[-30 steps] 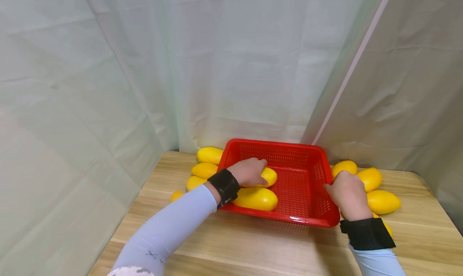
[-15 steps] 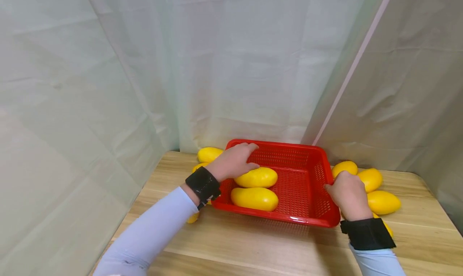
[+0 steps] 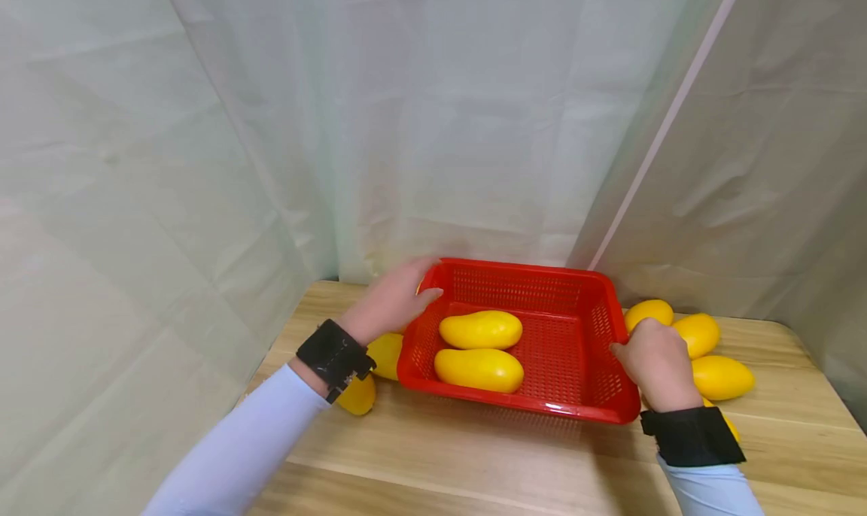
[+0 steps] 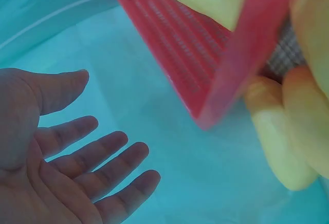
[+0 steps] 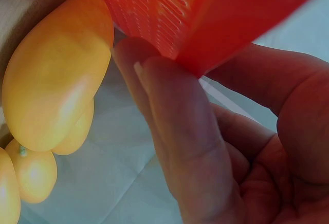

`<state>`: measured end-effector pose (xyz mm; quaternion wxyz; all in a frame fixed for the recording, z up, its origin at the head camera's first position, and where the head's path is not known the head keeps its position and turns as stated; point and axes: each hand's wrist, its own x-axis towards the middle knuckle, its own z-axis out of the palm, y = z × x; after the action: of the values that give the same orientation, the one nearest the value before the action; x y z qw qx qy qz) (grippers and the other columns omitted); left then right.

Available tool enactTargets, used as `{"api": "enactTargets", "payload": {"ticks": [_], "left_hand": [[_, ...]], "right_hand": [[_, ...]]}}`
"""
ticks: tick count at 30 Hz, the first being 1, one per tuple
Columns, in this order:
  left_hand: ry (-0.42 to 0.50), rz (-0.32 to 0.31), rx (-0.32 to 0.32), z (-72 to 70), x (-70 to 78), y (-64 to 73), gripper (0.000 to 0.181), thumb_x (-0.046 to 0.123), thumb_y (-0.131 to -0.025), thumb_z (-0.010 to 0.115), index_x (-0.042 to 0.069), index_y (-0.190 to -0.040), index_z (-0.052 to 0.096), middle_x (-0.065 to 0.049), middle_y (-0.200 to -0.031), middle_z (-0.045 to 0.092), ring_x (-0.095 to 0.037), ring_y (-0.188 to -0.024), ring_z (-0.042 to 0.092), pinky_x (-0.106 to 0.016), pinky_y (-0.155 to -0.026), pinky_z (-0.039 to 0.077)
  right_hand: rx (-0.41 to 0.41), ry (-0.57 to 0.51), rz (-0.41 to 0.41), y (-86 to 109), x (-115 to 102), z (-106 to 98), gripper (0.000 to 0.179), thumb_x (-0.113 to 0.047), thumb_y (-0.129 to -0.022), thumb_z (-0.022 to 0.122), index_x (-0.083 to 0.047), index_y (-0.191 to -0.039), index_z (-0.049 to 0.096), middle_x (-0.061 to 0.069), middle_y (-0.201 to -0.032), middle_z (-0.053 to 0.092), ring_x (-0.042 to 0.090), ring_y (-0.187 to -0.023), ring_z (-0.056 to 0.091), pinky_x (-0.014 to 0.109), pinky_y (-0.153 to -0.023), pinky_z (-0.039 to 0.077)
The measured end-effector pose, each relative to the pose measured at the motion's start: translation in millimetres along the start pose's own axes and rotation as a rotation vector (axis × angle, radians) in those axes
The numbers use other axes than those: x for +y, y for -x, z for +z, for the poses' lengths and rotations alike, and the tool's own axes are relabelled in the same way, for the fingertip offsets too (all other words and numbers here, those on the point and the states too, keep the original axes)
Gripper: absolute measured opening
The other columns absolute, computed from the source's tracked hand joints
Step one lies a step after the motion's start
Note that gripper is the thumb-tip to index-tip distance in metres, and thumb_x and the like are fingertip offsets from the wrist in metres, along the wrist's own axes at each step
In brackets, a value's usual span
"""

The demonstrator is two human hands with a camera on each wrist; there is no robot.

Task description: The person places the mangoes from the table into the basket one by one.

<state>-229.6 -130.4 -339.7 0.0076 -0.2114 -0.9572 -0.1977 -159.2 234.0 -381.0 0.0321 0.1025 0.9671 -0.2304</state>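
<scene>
A red plastic basket [image 3: 552, 365] stands on the table in the head view, with two yellow mangoes [image 3: 479, 370] side by side in its left half. My left hand [image 3: 389, 298] is above the basket's back left corner, holding nothing. In the left wrist view that hand [image 4: 77, 167] has its fingers spread, apart from the basket rim [image 4: 226, 90]. My right hand [image 3: 655, 362] holds the basket's right rim; the right wrist view shows the rim [image 5: 231, 29] between its thumb and fingers. More mangoes [image 3: 386, 356] lie left of the basket, partly hidden by my left arm.
Several mangoes [image 3: 722, 377] lie on the table to the right of the basket, close to my right hand. Pale sheeting [image 3: 460, 140] hangs behind the table and at both sides. Bare wooden tabletop [image 3: 460, 463] shows in front of the basket.
My left hand has let go of the rear mango in the basket and moved left, out to the basket's left rim. My right hand stays on the right rim.
</scene>
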Motion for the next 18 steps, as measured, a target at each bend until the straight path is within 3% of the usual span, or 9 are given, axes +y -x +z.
{"api": "enactTargets", "payload": {"ticks": [8, 18], "left_hand": [[0.051, -0.015, -0.001, 2.6, -22.7, 14.8, 0.058, 0.037, -0.088, 0.061, 0.025, -0.14, 0.039, 0.003, -0.136, 0.05, -0.019, -0.123, 0.048, -0.044, -0.1, 0.044], [0.028, -0.044, 0.036, 5.3, -44.3, 46.0, 0.046, 0.028, -0.09, 0.06, 0.015, -0.132, 0.049, -0.006, -0.131, 0.054, -0.026, -0.123, 0.05, -0.048, -0.101, 0.042]], "right_hand": [[0.009, -0.002, -0.012, -0.7, 2, 0, 0.029, -0.019, -0.081, 0.069, 0.008, -0.081, 0.059, 0.012, -0.06, 0.059, 0.021, -0.051, 0.053, 0.032, -0.049, 0.05], [-0.003, -0.006, -0.005, 0.9, 0, 0, 0.029, -0.02, -0.081, 0.07, 0.007, -0.08, 0.06, 0.012, -0.06, 0.059, 0.021, -0.052, 0.053, 0.031, -0.049, 0.05]]}}
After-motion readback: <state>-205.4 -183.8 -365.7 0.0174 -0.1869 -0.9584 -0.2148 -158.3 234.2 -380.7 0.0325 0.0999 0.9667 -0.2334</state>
